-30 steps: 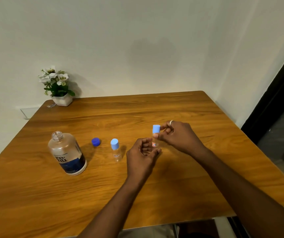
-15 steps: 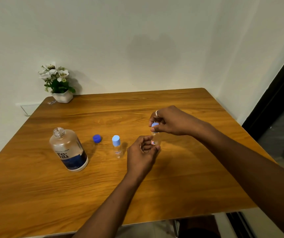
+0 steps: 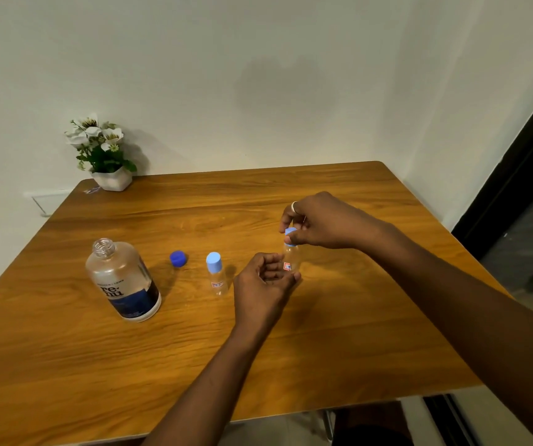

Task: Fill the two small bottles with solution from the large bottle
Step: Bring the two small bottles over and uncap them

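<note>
- A wooden worktop [image 3: 194, 365] seen from above, with a person's two bare arms reaching in.
- The left hand [image 3: 265, 281] curls around the lower part of a clear small bottle [image 3: 291, 257], holding it upright right of centre.
- The right hand [image 3: 319, 225], with a ring [image 3: 294, 206] on one finger, pinches the light-blue cap [image 3: 289, 235] on top of that bottle.
- A second small bottle [image 3: 216, 278] stands capped and upright just left of the left hand, untouched.
- A dark-blue cap [image 3: 178, 258] lies on the wood between it and the large bottle [image 3: 123, 281].
- The large bottle stands further left, its neck open, with clear liquid inside.
- A flower pot [image 3: 112, 180] with white flowers sits at the far left corner.
</note>
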